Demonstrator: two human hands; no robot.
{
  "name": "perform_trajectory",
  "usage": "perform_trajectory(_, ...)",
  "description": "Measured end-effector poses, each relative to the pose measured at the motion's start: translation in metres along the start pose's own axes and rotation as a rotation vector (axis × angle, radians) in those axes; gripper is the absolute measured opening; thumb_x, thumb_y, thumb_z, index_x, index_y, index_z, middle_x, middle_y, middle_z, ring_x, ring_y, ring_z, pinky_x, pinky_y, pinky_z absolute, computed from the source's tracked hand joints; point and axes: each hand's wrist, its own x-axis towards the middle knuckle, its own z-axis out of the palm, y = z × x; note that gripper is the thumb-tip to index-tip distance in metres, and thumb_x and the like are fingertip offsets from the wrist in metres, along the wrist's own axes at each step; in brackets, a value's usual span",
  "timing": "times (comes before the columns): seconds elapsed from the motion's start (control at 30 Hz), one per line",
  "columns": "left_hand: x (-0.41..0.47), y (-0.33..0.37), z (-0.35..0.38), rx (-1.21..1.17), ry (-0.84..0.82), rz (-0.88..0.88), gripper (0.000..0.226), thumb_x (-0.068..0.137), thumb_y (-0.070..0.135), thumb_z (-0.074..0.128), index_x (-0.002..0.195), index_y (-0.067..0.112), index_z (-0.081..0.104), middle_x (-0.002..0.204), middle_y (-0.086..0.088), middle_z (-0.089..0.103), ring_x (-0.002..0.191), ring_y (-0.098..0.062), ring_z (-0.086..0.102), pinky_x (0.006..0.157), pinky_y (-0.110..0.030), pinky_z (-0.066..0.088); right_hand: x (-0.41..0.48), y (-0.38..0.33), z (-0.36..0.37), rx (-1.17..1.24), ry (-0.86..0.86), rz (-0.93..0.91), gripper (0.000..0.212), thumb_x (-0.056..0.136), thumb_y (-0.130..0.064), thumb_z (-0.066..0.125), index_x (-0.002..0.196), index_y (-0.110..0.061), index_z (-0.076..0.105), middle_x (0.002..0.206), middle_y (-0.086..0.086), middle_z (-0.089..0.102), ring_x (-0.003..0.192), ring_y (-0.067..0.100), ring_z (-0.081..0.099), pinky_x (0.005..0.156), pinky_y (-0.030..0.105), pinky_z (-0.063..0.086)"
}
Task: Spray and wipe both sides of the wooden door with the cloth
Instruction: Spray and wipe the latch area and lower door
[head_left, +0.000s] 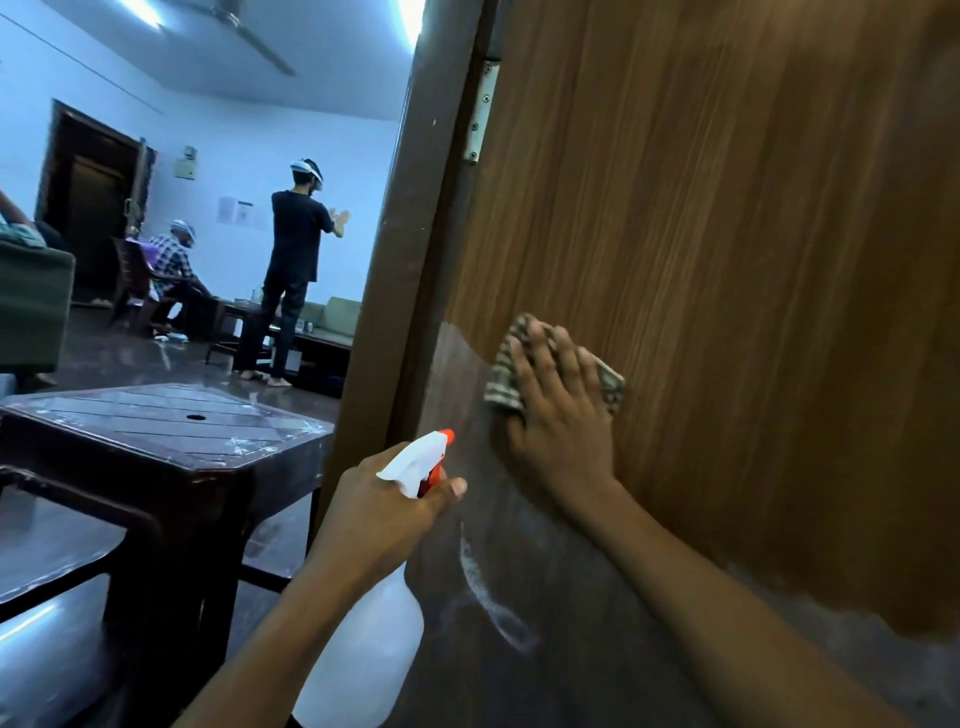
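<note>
Door (727, 234) was mid-wipe on one face: wood panel filled the right of the head view, hinged at the frame (395, 260) with a metal hinge (480, 111) near the top. Lower part of the panel looked duller and greyish, with a whitish streak (488, 597) below the hands, probably spray residue or dust, can't tell which. Right hand (558, 410) was spread nearly flat, fingers extended, palm pressing the checked cloth (506, 374) against the door right at the boundary between dull and cleaner wood. Left hand (384, 499) was closed around the neck of the white spray bottle (363, 639), thumb over the top beside the orange-tipped nozzle (444, 436), which pointed toward the door just beside the panel; trigger finger wasn't visible, so can't tell if it was squeezing. Judged step: wiping this side, roughly partway, lower section not yet done. Next move likely calls for dragging the cloth down through the streak with firm, flat pressure, re-spraying if dry. Other face of the door was not in view. Dark desk (166, 431) stood left of the doorway; other people were well back in the room.
</note>
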Motion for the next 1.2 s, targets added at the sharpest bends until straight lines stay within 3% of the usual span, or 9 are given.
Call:
perform_trajectory(0.17, 0.005, -0.009, -0.007, -0.023, 0.01, -0.007, 0.043, 0.079, 0.041, 0.068, 0.118, 0.025, 0.062, 0.111, 0.0, 0.068, 0.098, -0.024, 0.066, 0.094, -0.041, 0.051, 0.015, -0.046, 0.028, -0.005, -0.071, -0.313, 0.07, 0.089, -0.041, 0.052, 0.153, -0.018, 0.033, 0.162, 0.006, 0.022, 0.151, 0.027, 0.013, 0.122, 0.045, 0.013)
perform_trajectory(0.3, 0.007, -0.015, -0.012, -0.065, 0.011, -0.006, 0.049, 0.078, 0.037, 0.071, 0.125, 0.032, 0.057, 0.109, 0.003, 0.068, 0.095, -0.023, 0.067, 0.091, -0.04, 0.053, -0.027, -0.02, 0.028, 0.005, -0.132, -0.526, 0.071, 0.086, -0.039, 0.053, 0.152, -0.022, 0.035, 0.161, 0.003, 0.024, 0.15, 0.024, 0.017, 0.12, 0.045, 0.022)
perform_trajectory(0.43, 0.011, -0.024, -0.02, -0.031, -0.004, 0.044, 0.052, 0.08, 0.039, 0.069, 0.129, 0.041, 0.051, 0.112, 0.006, 0.066, 0.096, -0.022, 0.065, 0.092, -0.041, 0.052, 0.022, 0.0, 0.004, -0.066, -0.071, -0.297, 0.075, 0.082, -0.044, 0.047, 0.153, -0.022, 0.033, 0.161, 0.004, 0.024, 0.149, 0.027, 0.02, 0.12, 0.046, 0.02)
perform_trajectory(0.57, 0.013, -0.031, -0.021, -0.024, -0.005, 0.06, 0.054, 0.08, 0.039, 0.068, 0.131, 0.038, 0.05, 0.114, 0.006, 0.065, 0.102, -0.017, 0.063, 0.093, -0.041, 0.052, 0.08, -0.049, 0.004, -0.015, -0.062, -0.128, 0.071, 0.089, -0.045, 0.042, 0.154, -0.02, 0.029, 0.163, 0.006, 0.018, 0.151, 0.028, 0.011, 0.122, 0.045, 0.009)
perform_trajectory(0.7, 0.012, -0.043, -0.019, -0.079, 0.002, 0.019, 0.046, 0.075, 0.038, 0.073, 0.12, 0.034, 0.061, 0.095, 0.008, 0.068, 0.087, -0.015, 0.067, 0.085, -0.04, 0.056, 0.01, -0.09, 0.035, 0.117, -0.105, -0.385, 0.065, 0.089, -0.038, 0.055, 0.149, -0.016, 0.039, 0.157, 0.009, 0.033, 0.147, 0.029, 0.023, 0.12, 0.046, 0.019)
perform_trajectory(0.83, 0.008, -0.056, -0.009, -0.067, -0.042, 0.038, 0.051, 0.078, 0.039, 0.071, 0.127, 0.039, 0.054, 0.113, 0.006, 0.067, 0.1, -0.017, 0.065, 0.089, -0.039, 0.055, -0.106, -0.098, 0.056, 0.072, -0.246, -0.543, 0.071, 0.078, -0.036, 0.054, 0.146, -0.017, 0.044, 0.154, 0.009, 0.037, 0.146, 0.03, 0.027, 0.12, 0.048, 0.02)
perform_trajectory(0.93, 0.003, -0.07, 0.001, 0.003, -0.09, 0.062, 0.054, 0.081, 0.041, 0.067, 0.131, 0.039, 0.048, 0.123, 0.005, 0.062, 0.109, -0.018, 0.061, 0.095, -0.035, 0.051, -0.146, -0.059, 0.051, 0.011, -0.227, -0.436, 0.079, 0.079, -0.041, 0.056, 0.152, -0.021, 0.034, 0.161, 0.005, 0.024, 0.149, 0.028, 0.021, 0.118, 0.047, 0.022)
perform_trajectory(1.07, -0.017, -0.088, 0.02, 0.185, -0.086, 0.051, 0.056, 0.081, 0.043, 0.066, 0.133, 0.037, 0.047, 0.135, 0.013, 0.052, 0.122, -0.01, 0.051, 0.097, -0.021, 0.041, -0.177, 0.012, 0.019, -0.005, -0.103, -0.104, 0.077, 0.075, -0.034, 0.059, 0.149, -0.02, 0.041, 0.159, 0.004, 0.03, 0.147, 0.027, 0.027, 0.115, 0.05, 0.029)
perform_trajectory(1.2, -0.02, -0.1, 0.03, 0.17, -0.17, 0.007, 0.054, 0.082, 0.045, 0.064, 0.132, 0.041, 0.044, 0.138, 0.015, 0.048, 0.125, -0.009, 0.048, 0.098, -0.021, 0.04, -0.136, 0.018, 0.006, -0.026, -0.022, 0.205, 0.073, 0.085, -0.041, 0.048, 0.151, -0.016, 0.035, 0.162, 0.009, 0.022, 0.149, 0.032, 0.017, 0.119, 0.053, 0.019)
